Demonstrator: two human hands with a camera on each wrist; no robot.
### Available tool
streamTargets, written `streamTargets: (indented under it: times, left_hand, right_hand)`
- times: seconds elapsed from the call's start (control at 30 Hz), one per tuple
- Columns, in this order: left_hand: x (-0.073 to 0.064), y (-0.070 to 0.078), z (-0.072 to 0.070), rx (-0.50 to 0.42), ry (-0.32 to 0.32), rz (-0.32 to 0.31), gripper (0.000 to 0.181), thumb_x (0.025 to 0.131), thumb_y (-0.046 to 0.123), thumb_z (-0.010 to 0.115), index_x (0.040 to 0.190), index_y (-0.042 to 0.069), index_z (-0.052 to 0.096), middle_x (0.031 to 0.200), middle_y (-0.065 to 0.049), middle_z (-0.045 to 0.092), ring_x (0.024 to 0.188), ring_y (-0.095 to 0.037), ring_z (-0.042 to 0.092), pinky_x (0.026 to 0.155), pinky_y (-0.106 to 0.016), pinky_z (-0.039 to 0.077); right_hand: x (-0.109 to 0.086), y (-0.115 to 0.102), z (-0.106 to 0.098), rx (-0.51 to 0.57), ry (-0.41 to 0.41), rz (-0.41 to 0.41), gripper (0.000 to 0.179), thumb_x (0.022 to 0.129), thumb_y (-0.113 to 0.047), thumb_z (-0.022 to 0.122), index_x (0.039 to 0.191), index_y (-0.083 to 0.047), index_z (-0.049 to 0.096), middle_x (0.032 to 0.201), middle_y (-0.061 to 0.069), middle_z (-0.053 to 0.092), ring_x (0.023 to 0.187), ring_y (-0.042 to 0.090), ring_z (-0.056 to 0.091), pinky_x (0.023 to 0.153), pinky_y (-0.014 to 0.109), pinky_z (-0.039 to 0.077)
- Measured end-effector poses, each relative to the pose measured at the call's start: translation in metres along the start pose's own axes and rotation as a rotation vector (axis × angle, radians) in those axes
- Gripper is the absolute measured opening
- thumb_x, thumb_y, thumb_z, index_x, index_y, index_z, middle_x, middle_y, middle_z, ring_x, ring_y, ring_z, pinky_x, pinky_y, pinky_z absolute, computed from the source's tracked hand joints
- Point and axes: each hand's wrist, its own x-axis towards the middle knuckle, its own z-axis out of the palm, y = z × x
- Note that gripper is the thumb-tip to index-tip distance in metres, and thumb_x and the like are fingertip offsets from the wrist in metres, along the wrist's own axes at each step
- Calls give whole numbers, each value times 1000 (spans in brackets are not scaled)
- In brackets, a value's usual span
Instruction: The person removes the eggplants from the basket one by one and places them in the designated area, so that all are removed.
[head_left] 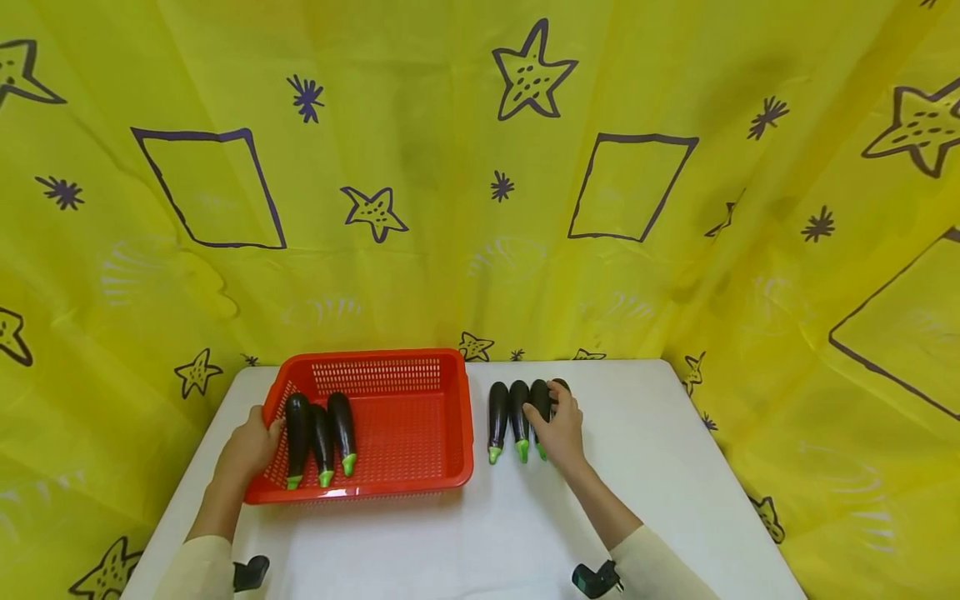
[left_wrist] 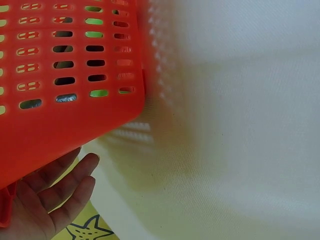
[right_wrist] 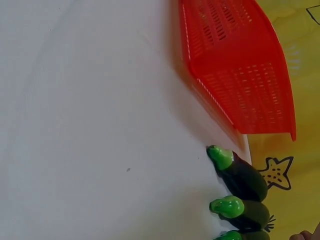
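A red plastic basket [head_left: 405,417] sits on the table's left half, with three dark eggplants [head_left: 343,421] with green stem ends lying along its left side. My left hand [head_left: 251,442] grips the basket's left rim, thumb at the top edge; in the left wrist view its fingers [left_wrist: 75,195] reach beneath the rim from outside. Right of the basket, several more eggplants [head_left: 498,417] lie side by side, stems toward me. My right hand [head_left: 561,425] is over the right end of this row, thumb and fingers around an eggplant [head_left: 537,392]; I cannot tell whether they pinch it.
The white table [head_left: 420,550] has its far edge close to a yellow curtain [head_left: 450,283] with star drawings. Another curtain stretch flanks the right side. In the right wrist view, the basket's perforated side wall [right_wrist: 245,90] stands close to the nearest eggplant's stem.
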Motion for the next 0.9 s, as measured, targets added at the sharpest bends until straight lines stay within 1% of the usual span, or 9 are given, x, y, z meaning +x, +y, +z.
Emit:
streamTargets:
  times: [0.17,0.3,0.47,0.53,0.7,0.77,0.9]
  left_hand:
    - [0,1,1,3,5,0,45,110,21,43,129,-18,31,97,-36,59,83,-46,62,74,-61,50]
    - [-1,1,0,-1,3,-1,44,110,21,43,128,-18,32,97,-37,58,83,-47,62,74,-62,50]
    - [-1,3,-1,-2,2,-3,43,111,20,42,128,-18,31,97,-38,58,84,-48,62,75,-62,49]
    - [-1,3,-2,4,4,-2,44,111,20,42,129,-19,31,98,-39,58,85,-49,62,75,-63,49]
    - [0,3,-3,7,6,-1,46,111,21,41,130,-20,30,99,-40,58,86,-50,63,76,-63,49]
    - [-1,3,-2,3,4,-5,46,111,21,42,130,-19,30,98,-38,58,84,-48,62,76,-62,50]
    - [-2,2,-1,4,3,-2,46,111,22,42,129,-19,30,97,-38,58,84,-47,61,75,-62,50]
  right_hand:
    - [-15,-1,1,48,-27,0,62,99,-17,71,150,5,44,142,31,47,124,48,49,100,61,43]
    - [-27,-1,3,55,-42,0,61,98,-16,72,150,4,44,141,30,49,121,46,51,96,56,46]
    - [-43,-4,8,81,-59,3,60,98,-14,72,149,4,46,140,29,51,119,45,51,89,48,45]
    - [-49,-7,10,103,-67,0,60,97,-12,73,148,4,46,141,29,50,119,46,51,90,49,45]
    - [-62,-14,20,139,-66,-38,57,96,-10,74,145,3,49,138,27,53,115,45,53,94,54,46]
    - [-68,-16,25,155,-65,-42,57,95,-11,74,145,2,50,138,26,54,115,44,54,94,54,47]
    - [-79,-20,35,180,-66,-37,57,96,-12,74,145,1,50,138,24,55,116,43,54,95,49,47]
